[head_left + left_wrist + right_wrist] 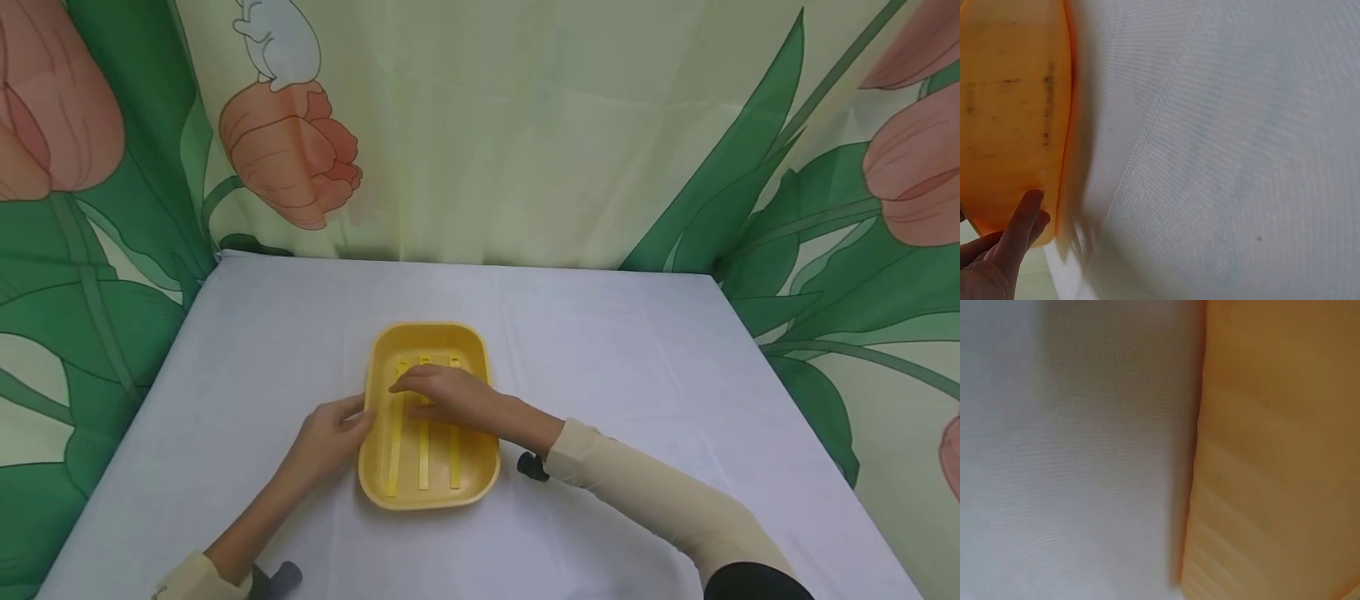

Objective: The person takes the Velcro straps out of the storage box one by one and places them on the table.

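A yellow plastic tray (438, 498) with rounded corners lies on the white-covered table. Inside it, three thin yellow strips run lengthwise: a left strip (394, 458), a middle strip (423, 458) and a right strip (454, 458). At the tray's left side, my left hand (330, 437) holds the rim; the left wrist view shows its fingers (1022, 222) against the outer wall. My right hand (457, 398) is over the tray from the right, thumb and fingers apart above the left and middle strips, covering parts of them. Only the tray's outer wall (1272, 456) shows in the right wrist view.
White cloth (600, 358) covers the table around the tray. Behind and beside the table hangs a curtain (487, 133) printed with tulips and green leaves. A dark wrist device (532, 467) sits below my right wrist.
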`<act>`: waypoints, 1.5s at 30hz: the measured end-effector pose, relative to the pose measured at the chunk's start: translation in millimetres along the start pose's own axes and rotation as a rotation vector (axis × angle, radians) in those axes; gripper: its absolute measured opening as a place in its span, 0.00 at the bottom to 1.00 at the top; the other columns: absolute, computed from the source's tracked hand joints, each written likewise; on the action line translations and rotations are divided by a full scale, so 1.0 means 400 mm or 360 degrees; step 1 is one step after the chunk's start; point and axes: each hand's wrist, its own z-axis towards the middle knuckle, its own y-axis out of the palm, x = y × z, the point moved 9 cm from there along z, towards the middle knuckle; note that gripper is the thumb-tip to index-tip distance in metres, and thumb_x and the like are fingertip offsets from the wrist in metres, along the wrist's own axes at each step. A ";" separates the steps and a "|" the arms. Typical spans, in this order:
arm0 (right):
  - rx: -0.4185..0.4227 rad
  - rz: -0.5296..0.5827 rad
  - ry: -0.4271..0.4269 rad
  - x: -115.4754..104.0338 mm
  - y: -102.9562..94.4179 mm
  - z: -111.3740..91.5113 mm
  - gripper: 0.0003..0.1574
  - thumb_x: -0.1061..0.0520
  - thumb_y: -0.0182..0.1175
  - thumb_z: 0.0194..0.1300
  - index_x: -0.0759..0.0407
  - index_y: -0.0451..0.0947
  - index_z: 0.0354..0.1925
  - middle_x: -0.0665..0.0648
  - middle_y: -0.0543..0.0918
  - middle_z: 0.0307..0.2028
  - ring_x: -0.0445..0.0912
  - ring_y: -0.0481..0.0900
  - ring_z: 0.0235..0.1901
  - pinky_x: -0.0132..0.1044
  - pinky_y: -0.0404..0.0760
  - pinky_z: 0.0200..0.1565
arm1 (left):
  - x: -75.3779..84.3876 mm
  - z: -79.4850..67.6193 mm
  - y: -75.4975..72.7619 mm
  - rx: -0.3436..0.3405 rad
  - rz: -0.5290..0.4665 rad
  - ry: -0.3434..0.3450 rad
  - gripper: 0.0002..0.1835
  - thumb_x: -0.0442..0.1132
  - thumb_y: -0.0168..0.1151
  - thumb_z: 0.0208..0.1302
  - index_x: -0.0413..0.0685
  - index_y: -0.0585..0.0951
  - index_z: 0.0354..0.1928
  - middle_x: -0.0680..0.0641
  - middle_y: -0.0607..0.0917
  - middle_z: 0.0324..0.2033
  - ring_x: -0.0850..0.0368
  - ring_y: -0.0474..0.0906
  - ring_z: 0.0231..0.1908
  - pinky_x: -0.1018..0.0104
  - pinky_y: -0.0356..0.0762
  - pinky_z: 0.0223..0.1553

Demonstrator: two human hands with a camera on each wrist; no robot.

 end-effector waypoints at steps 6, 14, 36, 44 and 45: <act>-0.0059 0.0035 0.0016 0.004 0.018 0.016 0.18 0.58 0.62 0.63 0.60 0.78 0.51 0.53 0.80 0.49 0.42 0.75 0.51 0.23 0.70 0.52 | -0.020 -0.002 0.008 -0.0039 -0.0083 -0.0103 0.27 0.46 0.54 0.68 0.31 0.70 0.61 0.34 0.75 0.56 0.45 0.79 0.49 0.55 0.77 0.49; -0.0133 0.0028 0.0011 0.026 0.047 0.038 0.17 0.58 0.61 0.64 0.58 0.78 0.52 0.51 0.79 0.51 0.40 0.74 0.52 0.23 0.69 0.54 | -0.023 -0.002 0.004 -0.0040 -0.0117 -0.0163 0.29 0.48 0.55 0.67 0.32 0.71 0.60 0.35 0.75 0.56 0.50 0.81 0.44 0.56 0.79 0.47; -0.0232 0.0084 -0.0147 0.027 0.083 0.043 0.20 0.54 0.63 0.63 0.57 0.77 0.53 0.47 0.80 0.50 0.37 0.72 0.53 0.22 0.64 0.57 | -0.042 0.002 0.007 -0.0056 -0.0147 -0.0229 0.30 0.52 0.57 0.66 0.36 0.72 0.61 0.38 0.77 0.55 0.51 0.79 0.45 0.58 0.79 0.46; -0.0254 0.0094 -0.0110 0.030 0.089 0.045 0.20 0.53 0.62 0.64 0.56 0.77 0.54 0.48 0.80 0.50 0.37 0.72 0.54 0.23 0.64 0.57 | -0.037 0.000 0.007 -0.0074 -0.0144 -0.0223 0.29 0.50 0.57 0.66 0.35 0.72 0.61 0.38 0.75 0.57 0.49 0.77 0.50 0.57 0.78 0.48; -0.0257 0.0094 -0.0109 0.030 0.089 0.046 0.20 0.53 0.61 0.64 0.56 0.77 0.54 0.47 0.79 0.50 0.37 0.72 0.54 0.22 0.64 0.57 | -0.037 0.000 0.005 -0.0068 -0.0136 -0.0221 0.29 0.50 0.56 0.66 0.35 0.72 0.61 0.38 0.75 0.57 0.49 0.77 0.49 0.56 0.78 0.48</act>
